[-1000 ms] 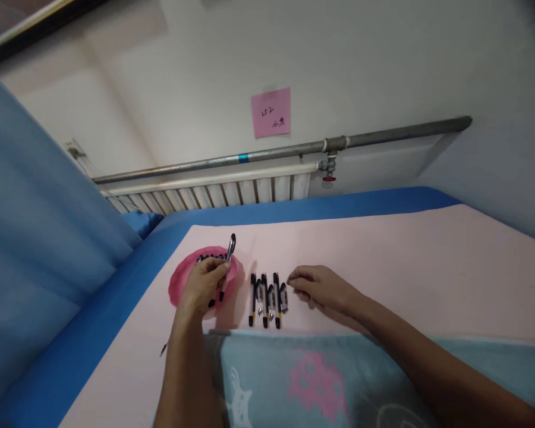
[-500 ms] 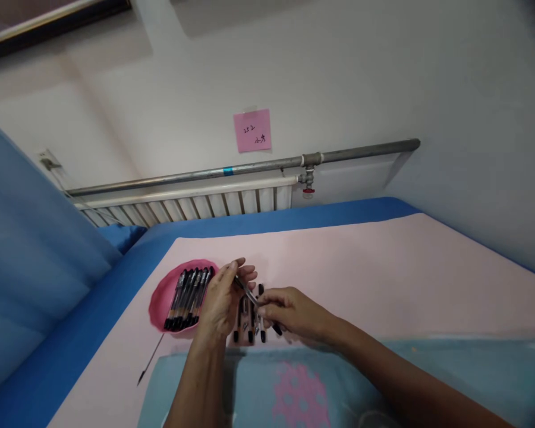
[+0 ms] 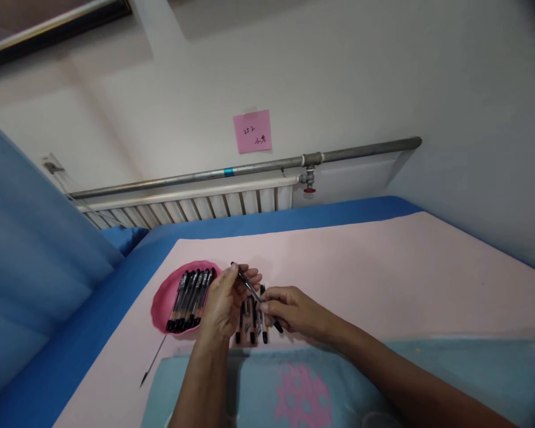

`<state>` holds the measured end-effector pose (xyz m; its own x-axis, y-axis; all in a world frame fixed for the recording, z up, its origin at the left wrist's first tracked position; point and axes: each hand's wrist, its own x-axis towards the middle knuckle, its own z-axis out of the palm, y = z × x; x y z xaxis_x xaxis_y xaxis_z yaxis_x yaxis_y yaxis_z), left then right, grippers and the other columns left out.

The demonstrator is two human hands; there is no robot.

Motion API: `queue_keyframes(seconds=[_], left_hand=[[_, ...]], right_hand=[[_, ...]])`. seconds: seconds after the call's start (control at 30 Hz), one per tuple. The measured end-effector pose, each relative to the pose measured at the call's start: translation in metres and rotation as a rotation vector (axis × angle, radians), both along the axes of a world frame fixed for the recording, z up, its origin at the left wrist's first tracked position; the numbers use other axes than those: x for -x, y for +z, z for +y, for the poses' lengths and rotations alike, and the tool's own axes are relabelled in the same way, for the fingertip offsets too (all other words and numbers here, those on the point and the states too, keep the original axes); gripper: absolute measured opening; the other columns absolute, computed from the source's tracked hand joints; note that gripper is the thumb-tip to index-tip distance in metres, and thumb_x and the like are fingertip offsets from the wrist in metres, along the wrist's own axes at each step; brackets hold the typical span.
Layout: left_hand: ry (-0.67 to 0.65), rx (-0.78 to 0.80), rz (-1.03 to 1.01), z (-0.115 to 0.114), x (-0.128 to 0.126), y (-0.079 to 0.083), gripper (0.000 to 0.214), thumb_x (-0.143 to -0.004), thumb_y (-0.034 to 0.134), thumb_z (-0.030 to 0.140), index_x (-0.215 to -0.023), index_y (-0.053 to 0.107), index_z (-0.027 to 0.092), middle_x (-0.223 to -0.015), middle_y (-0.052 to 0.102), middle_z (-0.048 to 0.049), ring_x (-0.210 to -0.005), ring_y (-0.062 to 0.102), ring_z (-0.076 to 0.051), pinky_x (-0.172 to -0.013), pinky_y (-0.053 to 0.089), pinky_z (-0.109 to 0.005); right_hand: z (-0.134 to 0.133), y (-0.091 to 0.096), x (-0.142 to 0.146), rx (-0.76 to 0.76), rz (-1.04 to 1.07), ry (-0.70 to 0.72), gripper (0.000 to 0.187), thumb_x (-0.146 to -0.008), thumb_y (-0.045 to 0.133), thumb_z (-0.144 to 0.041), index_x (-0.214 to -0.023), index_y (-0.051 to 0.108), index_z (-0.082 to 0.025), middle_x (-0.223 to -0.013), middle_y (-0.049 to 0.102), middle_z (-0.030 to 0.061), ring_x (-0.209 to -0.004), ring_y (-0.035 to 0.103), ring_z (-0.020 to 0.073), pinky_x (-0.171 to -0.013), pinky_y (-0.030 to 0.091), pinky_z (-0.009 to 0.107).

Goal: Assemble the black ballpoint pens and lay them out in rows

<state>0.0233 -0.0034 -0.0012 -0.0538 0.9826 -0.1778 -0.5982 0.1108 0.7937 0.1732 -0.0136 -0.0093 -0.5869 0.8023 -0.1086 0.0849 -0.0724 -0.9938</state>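
Between my hands a pen (image 3: 248, 286) with black ends is held at a slant. Its upper end is pinched by the thumb of my left hand (image 3: 226, 297), whose other fingers lie loosely apart behind it. My right hand (image 3: 290, 310) grips the lower part between thumb and fingers, and a black tip shows below. Under my hands several pen parts (image 3: 252, 333) with black ends lie in a row on the pink sheet. Beside my left wrist, a pink scalloped dish (image 3: 160, 302) holds several pens (image 3: 188, 300) lined up side by side.
A thin refill (image 3: 153, 360) lies on the pink sheet (image 3: 352, 267) just below the dish. A light blue cloth (image 3: 258, 386) with a pink patch covers the near side. Behind the table are a white radiator (image 3: 191, 207), a metal pipe (image 3: 169, 182) and a blue curtain (image 3: 31, 267).
The pen now shows more of its length between my hands, its black upper end standing above my left thumb. Both hands stay almost in place, and the view has shifted slightly.
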Motion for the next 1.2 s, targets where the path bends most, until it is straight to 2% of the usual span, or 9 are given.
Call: queue_keyframes(seconds=[0.13, 0.2, 0.33, 0.43, 0.5, 0.77, 0.93, 1.1, 1.2], left_hand=[[0.257, 0.018, -0.083, 0.008, 0.024, 0.001, 0.009, -0.079, 0.052, 0.018, -0.076, 0.056, 0.011, -0.070, 0.064, -0.0073, -0.069, 0.063, -0.017, -0.066, 0.050, -0.032], [0.303, 0.001, -0.127, 0.012, 0.037, 0.003, 0.006, -0.074, 0.050, 0.008, -0.071, 0.054, 0.012, -0.064, 0.060, -0.0034, -0.060, 0.059, -0.012, -0.060, 0.049, -0.026], [0.075, -0.048, -0.110, 0.009, 0.038, 0.005, 0.004, -0.070, 0.057, 0.011, -0.068, 0.054, 0.013, -0.049, 0.040, 0.0060, -0.036, 0.034, -0.003, -0.035, 0.029, -0.016], [-0.157, -0.019, 0.005, 0.003, 0.025, 0.004, 0.022, -0.071, 0.063, 0.022, -0.090, 0.059, 0.011, -0.052, 0.036, 0.0075, -0.035, 0.024, 0.000, -0.033, 0.017, -0.014], [-0.214, -0.019, 0.078, 0.000, 0.019, 0.002, 0.031, -0.070, 0.065, 0.026, -0.095, 0.060, 0.010, -0.056, 0.040, 0.0058, -0.037, 0.025, 0.000, -0.034, 0.017, -0.014], [-0.134, -0.111, 0.104, 0.000, 0.012, 0.000, 0.025, -0.067, 0.069, 0.025, -0.085, 0.064, 0.008, -0.054, 0.042, 0.0041, -0.039, 0.029, 0.000, -0.036, 0.020, -0.015], [-0.041, -0.119, 0.083, 0.003, 0.008, -0.004, 0.023, -0.063, 0.071, 0.025, -0.079, 0.064, 0.009, -0.051, 0.042, 0.0051, -0.038, 0.029, 0.000, -0.035, 0.020, -0.015], [-0.038, -0.108, 0.046, 0.003, 0.008, -0.005, 0.025, -0.063, 0.071, 0.024, -0.082, 0.064, 0.009, -0.053, 0.044, 0.0045, -0.039, 0.030, 0.000, -0.035, 0.021, -0.014], [-0.024, -0.093, 0.034, 0.003, 0.007, -0.004, 0.026, -0.063, 0.071, 0.023, -0.082, 0.064, 0.009, -0.055, 0.044, 0.0040, -0.040, 0.031, 0.000, -0.035, 0.022, -0.014]], right_hand=[[-0.003, 0.000, -0.001, 0.105, -0.076, 0.083, 0.008, -0.074, 0.049, -0.021, -0.070, 0.053, -0.016, -0.058, 0.055, -0.0030, -0.036, 0.035, 0.0035, -0.036, 0.028, 0.017], [-0.003, 0.000, -0.002, 0.091, -0.067, 0.063, 0.010, -0.075, 0.050, -0.023, -0.071, 0.054, -0.015, -0.059, 0.056, -0.0021, -0.037, 0.035, 0.0034, -0.037, 0.027, 0.017], [0.002, -0.002, -0.003, 0.032, 0.020, 0.009, 0.014, -0.077, 0.048, -0.023, -0.069, 0.055, -0.014, -0.061, 0.058, 0.0002, -0.042, 0.037, 0.0038, -0.039, 0.025, 0.017], [0.005, -0.005, -0.005, 0.040, 0.058, 0.033, 0.016, -0.077, 0.046, -0.022, -0.066, 0.054, -0.014, -0.060, 0.058, 0.0003, -0.042, 0.036, 0.0038, -0.039, 0.025, 0.017], [0.006, -0.005, -0.006, 0.068, 0.068, 0.063, 0.015, -0.076, 0.046, -0.022, -0.067, 0.054, -0.014, -0.059, 0.058, 0.0000, -0.041, 0.036, 0.0038, -0.038, 0.025, 0.017], [0.002, 0.001, -0.006, 0.233, 0.148, 0.073, 0.016, -0.071, 0.054, -0.030, -0.073, 0.055, -0.014, -0.058, 0.057, -0.0008, -0.039, 0.032, 0.0036, -0.037, 0.015, 0.018], [0.004, -0.002, -0.002, 0.073, 0.160, -0.106, 0.018, -0.061, 0.066, -0.021, -0.065, 0.050, -0.015, -0.056, 0.052, -0.0047, -0.051, 0.042, 0.0054, -0.047, 0.028, 0.018], [0.005, -0.002, -0.003, 0.207, 0.245, 0.049, 0.025, -0.078, 0.048, -0.036, -0.075, 0.054, -0.013, -0.062, 0.058, 0.0019, -0.053, 0.049, 0.0098, -0.052, 0.035, 0.024], [0.006, -0.001, -0.003, 0.161, 0.218, -0.043, 0.019, -0.072, 0.056, -0.031, -0.067, 0.052, -0.013, -0.053, 0.052, -0.0020, -0.048, 0.045, 0.0078, -0.051, 0.033, 0.022]])
